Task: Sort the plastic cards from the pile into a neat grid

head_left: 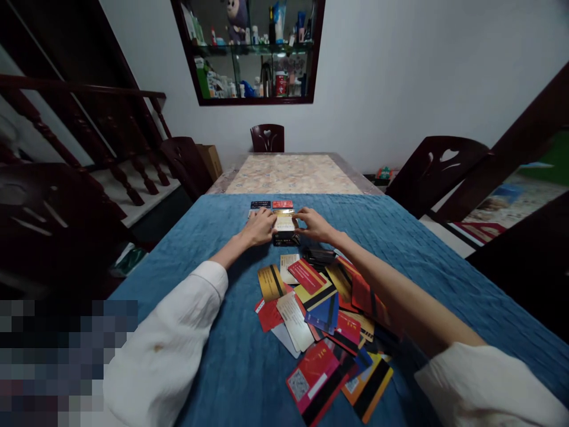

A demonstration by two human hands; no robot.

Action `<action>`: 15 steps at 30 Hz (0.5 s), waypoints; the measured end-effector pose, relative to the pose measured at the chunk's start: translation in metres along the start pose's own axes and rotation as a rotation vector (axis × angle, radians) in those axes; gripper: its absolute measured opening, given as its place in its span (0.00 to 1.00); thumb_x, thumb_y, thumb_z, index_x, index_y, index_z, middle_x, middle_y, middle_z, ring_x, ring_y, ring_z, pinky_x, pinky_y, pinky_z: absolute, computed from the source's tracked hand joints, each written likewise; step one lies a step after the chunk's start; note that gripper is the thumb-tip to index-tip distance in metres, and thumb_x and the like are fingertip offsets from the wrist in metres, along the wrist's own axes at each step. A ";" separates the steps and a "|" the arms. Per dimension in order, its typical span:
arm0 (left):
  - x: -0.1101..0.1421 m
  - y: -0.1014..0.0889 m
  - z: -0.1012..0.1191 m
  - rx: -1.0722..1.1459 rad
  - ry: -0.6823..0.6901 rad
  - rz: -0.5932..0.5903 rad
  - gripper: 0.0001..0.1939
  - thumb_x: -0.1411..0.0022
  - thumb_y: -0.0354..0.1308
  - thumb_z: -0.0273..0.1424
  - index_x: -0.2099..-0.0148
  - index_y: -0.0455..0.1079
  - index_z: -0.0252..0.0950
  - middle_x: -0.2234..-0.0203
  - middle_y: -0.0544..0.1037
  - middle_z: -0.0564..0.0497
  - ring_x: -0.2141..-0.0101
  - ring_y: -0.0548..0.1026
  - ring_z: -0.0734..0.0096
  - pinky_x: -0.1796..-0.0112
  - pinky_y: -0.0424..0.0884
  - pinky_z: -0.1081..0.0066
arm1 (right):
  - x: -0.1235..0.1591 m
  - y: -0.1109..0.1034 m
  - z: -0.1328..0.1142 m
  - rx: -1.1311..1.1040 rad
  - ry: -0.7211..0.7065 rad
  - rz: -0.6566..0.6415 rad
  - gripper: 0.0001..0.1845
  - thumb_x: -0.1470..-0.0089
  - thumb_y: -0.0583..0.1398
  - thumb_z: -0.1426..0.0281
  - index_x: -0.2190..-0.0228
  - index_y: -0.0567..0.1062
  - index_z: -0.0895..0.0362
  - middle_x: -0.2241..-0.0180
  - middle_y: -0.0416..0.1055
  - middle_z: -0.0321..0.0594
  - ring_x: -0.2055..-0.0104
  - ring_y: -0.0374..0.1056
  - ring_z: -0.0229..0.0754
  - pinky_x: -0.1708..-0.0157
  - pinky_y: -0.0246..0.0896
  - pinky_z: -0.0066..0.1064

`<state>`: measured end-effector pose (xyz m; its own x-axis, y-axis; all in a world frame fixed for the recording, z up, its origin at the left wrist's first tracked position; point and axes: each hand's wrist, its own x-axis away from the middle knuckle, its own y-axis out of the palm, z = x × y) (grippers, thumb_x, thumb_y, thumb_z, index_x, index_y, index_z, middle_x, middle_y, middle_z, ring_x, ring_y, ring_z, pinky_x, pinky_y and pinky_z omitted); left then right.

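My left hand (pixel 260 227) and my right hand (pixel 316 225) are on either side of a pale gold plastic card (pixel 285 222), fingertips at its left and right edges. Just in front of it is a black card (pixel 287 239) with light lettering. Behind my hands lie a dark card (pixel 260 204) and a red card (pixel 283 204), side by side. Another pale card is mostly hidden by my left hand. Nearer to me, a loose heap of cards spreads over the cloth, with a red card (pixel 307 276), a gold card (pixel 271 283) and a white card (pixel 295 321) among them.
A blue cloth (pixel 213 356) covers the near part of the table; the patterned tabletop (pixel 288 172) shows beyond. Dark wooden chairs stand around, one at the far end (pixel 267 139) and one at the right (pixel 438 172). A black object (pixel 319 257) lies behind the heap.
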<state>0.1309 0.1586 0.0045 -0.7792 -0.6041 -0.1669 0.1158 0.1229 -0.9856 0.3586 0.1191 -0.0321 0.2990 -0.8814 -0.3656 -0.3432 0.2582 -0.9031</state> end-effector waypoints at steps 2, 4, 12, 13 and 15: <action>-0.007 0.002 -0.003 -0.007 -0.007 -0.030 0.11 0.37 0.56 0.32 0.53 0.70 0.36 0.49 0.72 0.40 0.45 0.63 0.50 0.48 0.63 0.51 | -0.005 0.002 0.002 0.001 0.030 -0.023 0.13 0.49 0.66 0.69 0.60 0.79 0.58 0.54 0.71 0.48 0.52 0.67 0.49 0.51 0.61 0.37; -0.013 0.005 -0.005 -0.008 -0.016 -0.056 0.10 0.37 0.56 0.32 0.53 0.71 0.36 0.49 0.72 0.40 0.45 0.63 0.50 0.48 0.63 0.51 | -0.008 0.003 0.003 0.019 0.066 -0.048 0.13 0.49 0.65 0.69 0.59 0.79 0.58 0.53 0.72 0.49 0.52 0.68 0.49 0.51 0.61 0.36; -0.032 0.019 -0.010 -0.021 0.004 -0.119 0.08 0.38 0.55 0.30 0.58 0.73 0.35 0.51 0.73 0.39 0.47 0.65 0.49 0.49 0.65 0.50 | -0.014 0.012 0.012 0.065 0.118 -0.116 0.13 0.48 0.65 0.69 0.59 0.80 0.60 0.55 0.73 0.49 0.55 0.70 0.46 0.54 0.62 0.31; -0.034 0.020 -0.010 -0.026 0.003 -0.124 0.08 0.38 0.55 0.30 0.58 0.73 0.35 0.51 0.74 0.39 0.47 0.65 0.49 0.49 0.65 0.51 | -0.015 0.013 0.013 0.068 0.120 -0.122 0.13 0.48 0.65 0.69 0.59 0.80 0.60 0.55 0.73 0.49 0.55 0.70 0.46 0.54 0.62 0.31; -0.036 0.023 -0.011 -0.035 -0.003 -0.137 0.08 0.38 0.55 0.31 0.58 0.73 0.36 0.52 0.74 0.40 0.47 0.66 0.49 0.48 0.65 0.51 | -0.015 0.014 0.013 0.071 0.121 -0.134 0.12 0.48 0.64 0.69 0.60 0.80 0.59 0.55 0.74 0.49 0.54 0.70 0.46 0.53 0.62 0.31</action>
<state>0.1547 0.1916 -0.0121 -0.7847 -0.6191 -0.0314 -0.0126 0.0665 -0.9977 0.3612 0.1413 -0.0427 0.2274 -0.9497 -0.2153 -0.2425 0.1590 -0.9570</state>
